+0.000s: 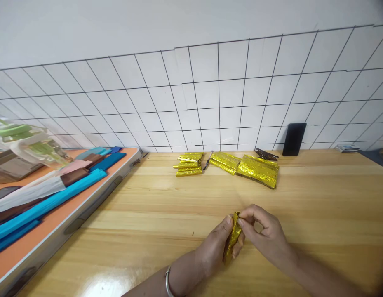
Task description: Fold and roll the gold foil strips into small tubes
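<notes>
A narrow folded strip of shiny gold foil paper (231, 241) is held upright and slightly tilted over the front of the table. My left hand (215, 245) is closed around it, thumb on the near side and fingers behind. With thumb and forefinger, my right hand (264, 231) pinches the strip's top right edge. Farther back lie several folded gold strips (189, 165) in a small heap. Right of them are a flat gold foil piece (224, 162) and a stack of gold foil sheets (257, 170). Between heap and sheets lies a dark pen (207, 161).
A black phone-like slab (294, 139) leans on the tiled wall (233, 99). Near it is a dark hair clip (266, 154). Left, an orange-topped board (83, 198) carries folded coloured paper (55, 206), a cardboard box (16, 165) and a green-lidded bottle (30, 142).
</notes>
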The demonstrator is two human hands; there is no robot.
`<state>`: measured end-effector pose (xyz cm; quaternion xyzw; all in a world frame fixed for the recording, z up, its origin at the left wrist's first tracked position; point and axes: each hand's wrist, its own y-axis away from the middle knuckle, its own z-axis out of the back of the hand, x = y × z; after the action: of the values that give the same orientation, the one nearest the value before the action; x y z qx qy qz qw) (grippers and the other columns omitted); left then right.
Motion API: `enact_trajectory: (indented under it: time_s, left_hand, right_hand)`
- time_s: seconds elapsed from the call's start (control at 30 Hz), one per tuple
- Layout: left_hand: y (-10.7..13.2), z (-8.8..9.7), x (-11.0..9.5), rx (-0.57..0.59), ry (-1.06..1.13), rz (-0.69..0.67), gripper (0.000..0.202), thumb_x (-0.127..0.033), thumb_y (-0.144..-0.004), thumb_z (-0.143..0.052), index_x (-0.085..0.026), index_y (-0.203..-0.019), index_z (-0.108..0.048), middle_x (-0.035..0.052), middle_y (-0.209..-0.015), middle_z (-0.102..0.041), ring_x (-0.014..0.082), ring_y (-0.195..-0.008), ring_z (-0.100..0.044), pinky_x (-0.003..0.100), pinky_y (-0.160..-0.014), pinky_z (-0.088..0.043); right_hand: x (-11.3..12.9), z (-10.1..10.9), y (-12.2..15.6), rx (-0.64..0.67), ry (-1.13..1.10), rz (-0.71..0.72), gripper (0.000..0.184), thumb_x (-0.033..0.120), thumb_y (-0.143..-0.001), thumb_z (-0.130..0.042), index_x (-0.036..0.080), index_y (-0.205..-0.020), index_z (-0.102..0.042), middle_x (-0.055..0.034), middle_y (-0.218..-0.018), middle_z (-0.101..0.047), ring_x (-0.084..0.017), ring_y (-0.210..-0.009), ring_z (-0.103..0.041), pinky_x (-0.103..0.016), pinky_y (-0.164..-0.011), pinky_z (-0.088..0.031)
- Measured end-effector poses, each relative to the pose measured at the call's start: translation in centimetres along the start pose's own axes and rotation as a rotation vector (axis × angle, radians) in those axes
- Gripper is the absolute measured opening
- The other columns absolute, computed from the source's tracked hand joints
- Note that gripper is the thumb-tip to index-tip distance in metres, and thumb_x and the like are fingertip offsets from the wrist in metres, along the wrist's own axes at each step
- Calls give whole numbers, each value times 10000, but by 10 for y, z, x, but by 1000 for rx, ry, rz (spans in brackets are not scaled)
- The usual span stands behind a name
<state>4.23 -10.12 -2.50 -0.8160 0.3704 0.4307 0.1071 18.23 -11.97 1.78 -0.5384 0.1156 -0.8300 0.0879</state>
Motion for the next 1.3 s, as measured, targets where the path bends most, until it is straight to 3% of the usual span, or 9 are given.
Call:
enact_trajectory:
  time_s: [0.27, 0.4, 0.57, 0.87, 1.0, 1.17, 1.3]
  left_hand:
    - [2, -3, -7, 21, -255, -136, 432, -516, -917, -284, -137, -825, -471, -12, -610, -465, 63, -468, -366, 201, -472, -283]
    - [3, -4, -12, 19, -275, -175, 406, -507, -912, -313, -139, -813, -454, -11, -643, -466, 57, -464, -363, 198, -454, -271]
    - [3, -1, -12, 0, -216, -137, 388, -500, -913, -321, -140, -888, -464, -9, -654, -495, 53, -443, -368, 192, -438, -274]
    - [3, 2, -6, -6, -102, -28, 545, -606, -877, -274, -130, -766, -514, -18, -480, -446, 65, -383, -339, 200, -400, -215]
    - [4, 4, -9, 11, -135, 25, 557, -640, -851, -297, -139, -726, -506, -25, -464, -426, 63, -376, -322, 203, -393, -206]
    - [5, 7, -8, 18, -209, -11, 525, -595, -879, -293, -135, -736, -502, -22, -485, -432, 60, -396, -327, 201, -402, -209]
    - [5, 6, -10, 59, -204, -6, 523, -588, -881, -295, -123, -802, -522, -28, -484, -429, 57, -387, -325, 198, -412, -225]
  right_hand:
    - [2, 1, 1, 44, -163, -125, 145, 310, -843, -510, 188, -767, -533, 21, -626, -538, -116, -581, -523, -230, -560, -423]
    - [3, 3, 0, 74, -250, -142, 186, 356, -867, -479, 190, -789, -513, 16, -644, -543, -119, -601, -527, -237, -580, -433]
    - [0, 9, -4, 15, -204, -135, 183, 359, -847, -512, 187, -787, -529, 27, -650, -497, -105, -604, -483, -214, -561, -415]
    - [-13, 4, -8, 220, -325, -188, 262, 366, -814, -570, 182, -999, -551, -34, -849, -602, -156, -792, -581, -286, -716, -481]
    - [-17, 4, -8, 243, -360, -205, 270, 380, -806, -581, 186, -992, -553, -28, -848, -604, -151, -789, -581, -280, -705, -486]
    - [-14, 6, -8, 234, -345, -188, 243, 388, -799, -584, 180, -925, -568, -21, -788, -607, -138, -728, -576, -268, -668, -486]
    - [-13, 11, -9, 275, -330, -183, 346, 361, -746, -647, 200, -1043, -572, -23, -830, -624, -142, -740, -575, -278, -678, -483]
